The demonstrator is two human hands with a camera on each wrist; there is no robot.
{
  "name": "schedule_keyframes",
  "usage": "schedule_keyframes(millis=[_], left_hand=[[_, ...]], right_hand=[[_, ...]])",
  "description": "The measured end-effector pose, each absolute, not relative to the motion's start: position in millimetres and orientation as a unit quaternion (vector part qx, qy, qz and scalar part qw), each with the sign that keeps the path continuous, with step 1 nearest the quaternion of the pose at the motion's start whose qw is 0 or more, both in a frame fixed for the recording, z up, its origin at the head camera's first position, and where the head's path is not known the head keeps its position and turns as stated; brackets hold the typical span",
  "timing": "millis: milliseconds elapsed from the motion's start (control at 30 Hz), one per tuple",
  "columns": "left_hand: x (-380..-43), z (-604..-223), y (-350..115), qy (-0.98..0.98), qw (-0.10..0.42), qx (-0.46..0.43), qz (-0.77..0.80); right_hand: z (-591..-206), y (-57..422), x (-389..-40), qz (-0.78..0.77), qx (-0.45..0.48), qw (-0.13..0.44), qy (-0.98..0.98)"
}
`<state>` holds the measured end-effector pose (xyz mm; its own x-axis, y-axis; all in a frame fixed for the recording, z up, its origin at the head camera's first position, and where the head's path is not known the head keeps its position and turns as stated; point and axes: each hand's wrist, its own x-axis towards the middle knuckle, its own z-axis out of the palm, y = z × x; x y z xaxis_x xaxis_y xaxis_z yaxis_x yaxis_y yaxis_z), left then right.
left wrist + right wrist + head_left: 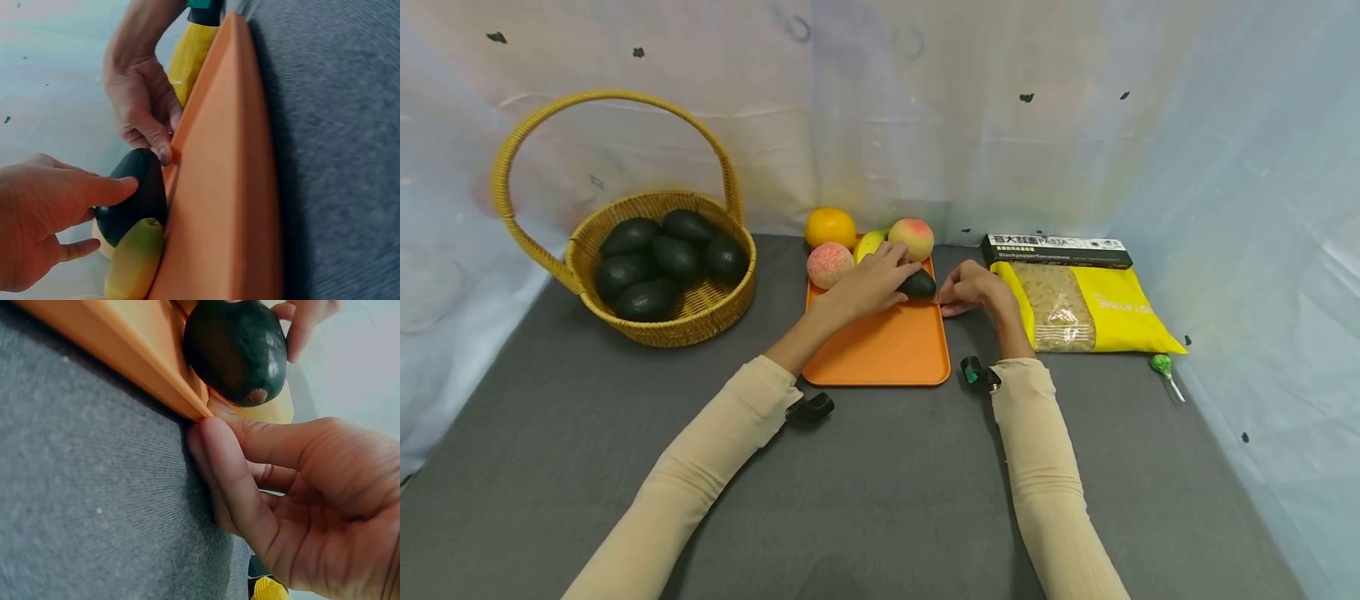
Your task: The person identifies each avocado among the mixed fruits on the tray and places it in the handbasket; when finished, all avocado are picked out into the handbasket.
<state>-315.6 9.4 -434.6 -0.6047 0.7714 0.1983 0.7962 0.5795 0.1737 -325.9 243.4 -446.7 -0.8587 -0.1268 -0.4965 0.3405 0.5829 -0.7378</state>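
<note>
My left hand (868, 283) holds a dark avocado (919, 285) at the far right part of an orange tray (880, 350). In the left wrist view its thumb lies across the avocado (131, 206), beside the stem end of a banana (134, 262). On the tray's right side, my right hand (973, 287) pinches the rim between thumb and fingers, close to the avocado's tip. The right wrist view shows this pinch on the tray edge (147, 365). Behind the left hand are an orange (831, 227), a speckled peach (830, 265) and another peach (912, 240).
A wicker basket (715, 312) with a tall handle stands at left, with several avocados (651, 298) inside. To the right lie a yellow pasta bag (1112, 308), a black-and-white pasta box (1060, 252) and a green lollipop (1162, 364). A white sheet hangs behind the table.
</note>
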Motion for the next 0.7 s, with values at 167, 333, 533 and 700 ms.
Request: schedule_keyframes(millis=[167,333,533,700], left_hand=[[-316.6,-440.2,8.5,-0.880,0.042,-0.449,-0.148],[-315.8,-439.8,8.8,-0.872,0.021,-0.462,-0.162],[-313.1,-437.2,9.9,-0.874,0.035,-0.455,-0.166],[-311.4,-431.9,8.7,-0.879,0.053,-0.442,-0.170]], right_hand=[[-448.0,242.6,-326.0,-0.450,0.063,0.259,0.853],[-446.9,242.3,-326.4,-0.444,0.060,0.256,0.856],[-445.7,244.2,-326.1,-0.443,0.064,0.259,0.856],[-445.6,244.1,-325.2,-0.450,0.058,0.260,0.853]])
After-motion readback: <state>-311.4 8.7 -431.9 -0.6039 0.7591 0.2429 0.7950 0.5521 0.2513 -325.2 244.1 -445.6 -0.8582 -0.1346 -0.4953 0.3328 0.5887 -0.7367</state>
